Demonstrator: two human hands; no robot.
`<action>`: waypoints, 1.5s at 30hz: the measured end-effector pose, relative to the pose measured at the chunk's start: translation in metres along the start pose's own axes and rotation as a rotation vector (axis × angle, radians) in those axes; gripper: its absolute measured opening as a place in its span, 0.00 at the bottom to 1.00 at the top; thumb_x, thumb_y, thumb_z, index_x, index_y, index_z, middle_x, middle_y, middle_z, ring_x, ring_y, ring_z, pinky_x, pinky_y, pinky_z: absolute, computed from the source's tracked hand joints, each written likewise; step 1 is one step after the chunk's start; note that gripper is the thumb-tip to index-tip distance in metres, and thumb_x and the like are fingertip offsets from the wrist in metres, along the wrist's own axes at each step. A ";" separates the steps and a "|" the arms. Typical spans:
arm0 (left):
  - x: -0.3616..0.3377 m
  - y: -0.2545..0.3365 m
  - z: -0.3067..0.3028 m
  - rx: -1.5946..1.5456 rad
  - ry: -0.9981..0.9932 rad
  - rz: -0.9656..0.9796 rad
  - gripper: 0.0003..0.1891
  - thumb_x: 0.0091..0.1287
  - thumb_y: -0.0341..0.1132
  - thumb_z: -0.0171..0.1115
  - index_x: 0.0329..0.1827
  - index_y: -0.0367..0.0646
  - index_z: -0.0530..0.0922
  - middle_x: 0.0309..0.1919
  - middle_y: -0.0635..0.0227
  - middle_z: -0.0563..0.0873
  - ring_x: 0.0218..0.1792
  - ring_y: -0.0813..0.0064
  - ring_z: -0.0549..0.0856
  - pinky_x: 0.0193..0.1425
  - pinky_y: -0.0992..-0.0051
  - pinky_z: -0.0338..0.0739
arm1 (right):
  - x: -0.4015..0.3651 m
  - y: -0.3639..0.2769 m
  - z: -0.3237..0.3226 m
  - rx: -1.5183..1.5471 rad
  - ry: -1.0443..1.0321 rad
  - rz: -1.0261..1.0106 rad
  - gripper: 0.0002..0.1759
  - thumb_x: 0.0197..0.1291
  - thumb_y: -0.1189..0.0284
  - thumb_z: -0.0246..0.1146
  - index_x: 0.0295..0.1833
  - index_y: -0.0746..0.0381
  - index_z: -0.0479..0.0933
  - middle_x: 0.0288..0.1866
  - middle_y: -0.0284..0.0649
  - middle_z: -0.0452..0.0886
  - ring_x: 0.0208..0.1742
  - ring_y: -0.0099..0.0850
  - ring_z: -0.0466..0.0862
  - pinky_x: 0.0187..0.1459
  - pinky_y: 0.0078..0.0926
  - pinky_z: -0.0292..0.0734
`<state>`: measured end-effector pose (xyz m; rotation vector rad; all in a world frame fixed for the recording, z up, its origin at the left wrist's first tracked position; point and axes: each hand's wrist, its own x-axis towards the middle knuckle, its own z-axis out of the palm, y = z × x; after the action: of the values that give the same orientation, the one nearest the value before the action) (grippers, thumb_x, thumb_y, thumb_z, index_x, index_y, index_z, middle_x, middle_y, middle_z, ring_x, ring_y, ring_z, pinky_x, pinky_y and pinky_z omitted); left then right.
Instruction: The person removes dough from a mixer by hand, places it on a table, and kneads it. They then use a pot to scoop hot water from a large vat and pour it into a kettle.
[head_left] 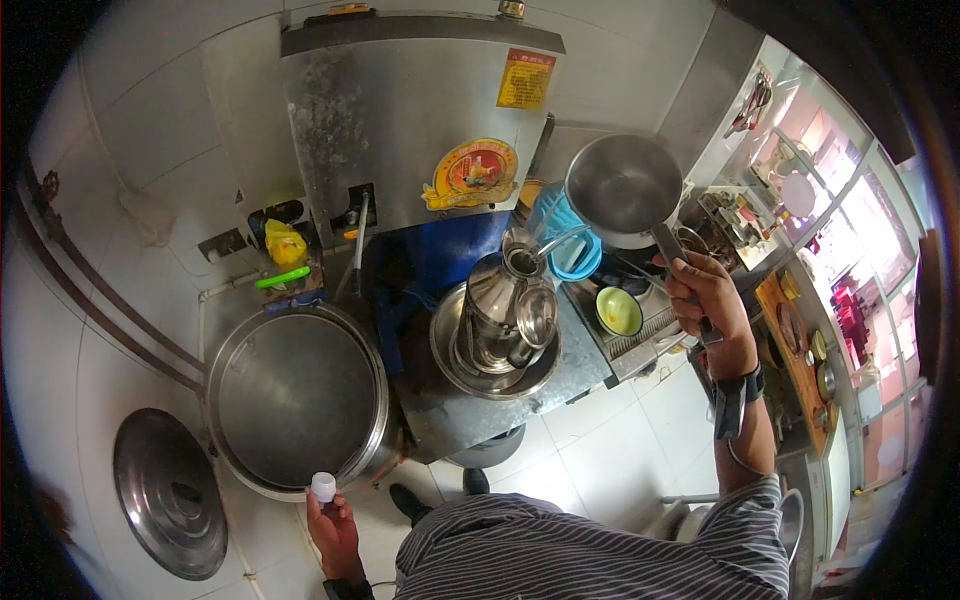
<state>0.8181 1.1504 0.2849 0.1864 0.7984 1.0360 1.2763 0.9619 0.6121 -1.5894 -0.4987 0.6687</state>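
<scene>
My right hand (697,300) grips the handle of a steel saucepan (622,185), raised above the counter and tilted to the left. What looks like a thin stream of water (563,241) curves from its rim toward the mouth of a steel vacuum jug (493,315). The jug stands with its handle facing right, inside a steel basin (440,335) on the metal counter. Low at the left, my left hand (335,535) pinches a small white stopper (323,487) beside the rim of a large steel pot.
The large pot (290,400) stands on the floor at left, its lid (170,493) leaning by the wall. A steel boiler (400,130) with a tap rises behind. A blue plastic jug (575,258) and a green bowl (619,311) sit right of the basin.
</scene>
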 end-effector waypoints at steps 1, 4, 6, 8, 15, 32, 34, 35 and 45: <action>0.001 0.000 -0.002 -0.001 0.000 0.000 0.16 0.74 0.46 0.52 0.49 0.40 0.72 0.29 0.63 0.80 0.24 0.78 0.78 0.21 0.81 0.70 | 0.000 0.000 0.000 0.005 -0.002 0.003 0.14 0.70 0.68 0.53 0.53 0.67 0.72 0.24 0.26 0.65 0.15 0.13 0.61 0.11 0.13 0.56; 0.001 0.000 -0.003 0.005 0.001 0.001 0.16 0.74 0.45 0.52 0.49 0.40 0.72 0.29 0.63 0.80 0.24 0.77 0.78 0.21 0.81 0.70 | 0.000 -0.001 0.000 -0.015 0.002 -0.002 0.14 0.70 0.68 0.52 0.52 0.67 0.72 0.23 0.26 0.65 0.15 0.12 0.61 0.11 0.13 0.56; 0.002 0.001 -0.002 -0.014 0.010 -0.007 0.15 0.74 0.44 0.52 0.49 0.40 0.72 0.29 0.63 0.80 0.25 0.77 0.79 0.21 0.81 0.71 | 0.001 -0.002 0.000 -0.023 -0.002 -0.004 0.14 0.70 0.68 0.52 0.52 0.66 0.72 0.23 0.26 0.65 0.15 0.12 0.61 0.11 0.13 0.56; 0.002 0.000 -0.003 -0.015 0.013 -0.005 0.15 0.74 0.44 0.52 0.50 0.40 0.72 0.29 0.63 0.80 0.25 0.77 0.79 0.21 0.81 0.71 | 0.001 -0.003 0.001 -0.032 -0.006 -0.006 0.14 0.70 0.68 0.52 0.52 0.66 0.72 0.23 0.25 0.65 0.15 0.12 0.61 0.12 0.12 0.55; 0.004 -0.001 -0.006 -0.017 0.003 -0.011 0.15 0.74 0.44 0.52 0.50 0.40 0.72 0.30 0.63 0.80 0.25 0.77 0.79 0.22 0.81 0.71 | 0.000 -0.005 0.003 -0.082 0.017 -0.023 0.13 0.70 0.67 0.53 0.52 0.65 0.72 0.23 0.26 0.66 0.14 0.12 0.61 0.11 0.12 0.56; 0.005 0.000 -0.007 0.004 0.037 -0.014 0.18 0.74 0.47 0.51 0.48 0.38 0.71 0.29 0.63 0.77 0.24 0.79 0.75 0.24 0.81 0.67 | 0.004 -0.008 0.011 -0.179 0.032 -0.036 0.13 0.69 0.66 0.54 0.52 0.63 0.69 0.22 0.26 0.64 0.13 0.14 0.60 0.11 0.16 0.55; 0.005 0.000 -0.007 0.001 0.049 -0.013 0.17 0.74 0.47 0.51 0.48 0.39 0.71 0.29 0.63 0.77 0.24 0.79 0.75 0.24 0.81 0.67 | 0.005 -0.008 0.012 -0.228 0.044 -0.035 0.13 0.69 0.66 0.54 0.52 0.63 0.69 0.22 0.26 0.63 0.14 0.14 0.60 0.12 0.16 0.55; 0.006 0.000 -0.009 -0.002 0.047 -0.011 0.17 0.74 0.47 0.51 0.48 0.39 0.71 0.29 0.63 0.78 0.24 0.79 0.76 0.24 0.81 0.67 | 0.005 -0.008 0.013 -0.230 0.043 -0.035 0.13 0.69 0.66 0.54 0.52 0.63 0.69 0.22 0.26 0.63 0.14 0.14 0.60 0.12 0.16 0.55; 0.009 0.000 -0.014 -0.011 0.007 -0.020 0.17 0.75 0.46 0.50 0.48 0.38 0.72 0.28 0.63 0.78 0.24 0.79 0.76 0.24 0.81 0.67 | 0.000 -0.010 0.025 -0.388 0.073 -0.058 0.13 0.69 0.67 0.53 0.53 0.64 0.70 0.22 0.26 0.62 0.14 0.14 0.59 0.13 0.16 0.54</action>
<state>0.8112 1.1552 0.2704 0.1649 0.7986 1.0226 1.2600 0.9821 0.6206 -1.9469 -0.6452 0.4861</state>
